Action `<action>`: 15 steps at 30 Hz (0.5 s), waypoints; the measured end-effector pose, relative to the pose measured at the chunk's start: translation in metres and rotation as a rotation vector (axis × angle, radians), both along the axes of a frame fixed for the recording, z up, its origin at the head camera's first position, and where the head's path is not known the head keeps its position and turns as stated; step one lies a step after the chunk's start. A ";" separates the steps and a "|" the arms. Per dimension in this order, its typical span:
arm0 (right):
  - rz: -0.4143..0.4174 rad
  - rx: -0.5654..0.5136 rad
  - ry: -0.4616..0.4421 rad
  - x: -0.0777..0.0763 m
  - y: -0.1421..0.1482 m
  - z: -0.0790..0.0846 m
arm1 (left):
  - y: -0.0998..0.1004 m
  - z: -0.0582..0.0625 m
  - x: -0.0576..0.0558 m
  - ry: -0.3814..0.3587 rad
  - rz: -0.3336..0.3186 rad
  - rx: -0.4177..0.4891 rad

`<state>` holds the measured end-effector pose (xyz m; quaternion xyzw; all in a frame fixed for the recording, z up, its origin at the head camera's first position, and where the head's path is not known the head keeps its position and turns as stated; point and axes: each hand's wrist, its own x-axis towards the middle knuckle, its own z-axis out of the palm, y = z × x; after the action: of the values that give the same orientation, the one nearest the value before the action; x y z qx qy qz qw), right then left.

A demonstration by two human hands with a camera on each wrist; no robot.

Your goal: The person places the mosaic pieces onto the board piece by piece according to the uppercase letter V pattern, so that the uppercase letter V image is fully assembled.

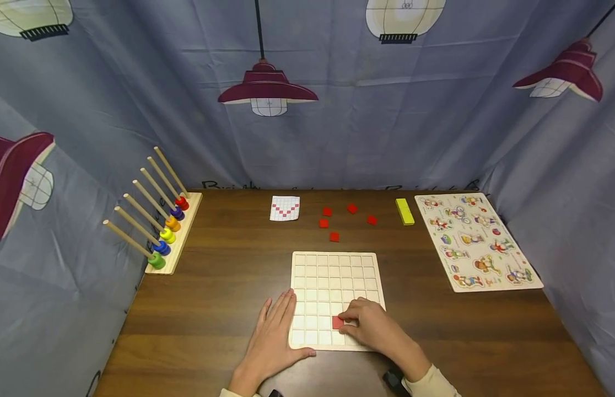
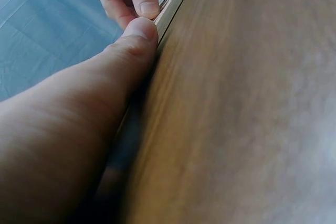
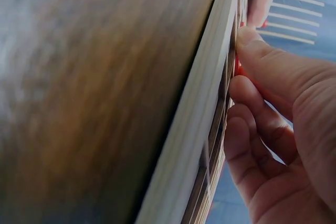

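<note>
A pale wooden grid board (image 1: 311,309) lies on the table in front of me. My left hand (image 1: 274,336) rests along its left side, fingers stretched out, with the thumb at the near edge. Over the lower right part of the grid, my right hand (image 1: 374,326) pinches a red square tile (image 1: 338,322) between thumb and forefinger, right at a cell. In the right wrist view a sliver of red shows by the thumb (image 3: 262,56); the fingers hide most of the tile. The left wrist view shows the left thumb (image 2: 140,30) against the board's edge.
Several loose red tiles (image 1: 334,237) lie beyond the board, near a small pattern card (image 1: 285,208) with red squares. A yellow block (image 1: 405,212) and a picture puzzle board (image 1: 478,242) are at the right. At the left stands a peg rack (image 1: 181,242) with coloured rings.
</note>
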<state>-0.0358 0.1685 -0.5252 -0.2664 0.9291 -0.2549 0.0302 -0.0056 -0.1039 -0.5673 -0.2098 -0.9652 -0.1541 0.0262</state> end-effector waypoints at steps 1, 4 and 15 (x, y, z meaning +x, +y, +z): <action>0.004 0.001 0.002 0.000 0.000 0.000 | 0.000 0.000 0.001 0.003 0.001 -0.002; 0.031 0.000 -0.004 -0.002 0.001 0.001 | -0.001 0.000 0.002 0.018 0.008 -0.009; -0.244 -0.303 -0.034 -0.079 0.063 0.001 | 0.000 -0.002 0.002 0.028 -0.004 0.008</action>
<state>-0.1149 0.2318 -0.5243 -0.1488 0.9049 -0.3979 -0.0257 -0.0035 -0.1042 -0.5698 -0.2137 -0.9637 -0.1551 0.0403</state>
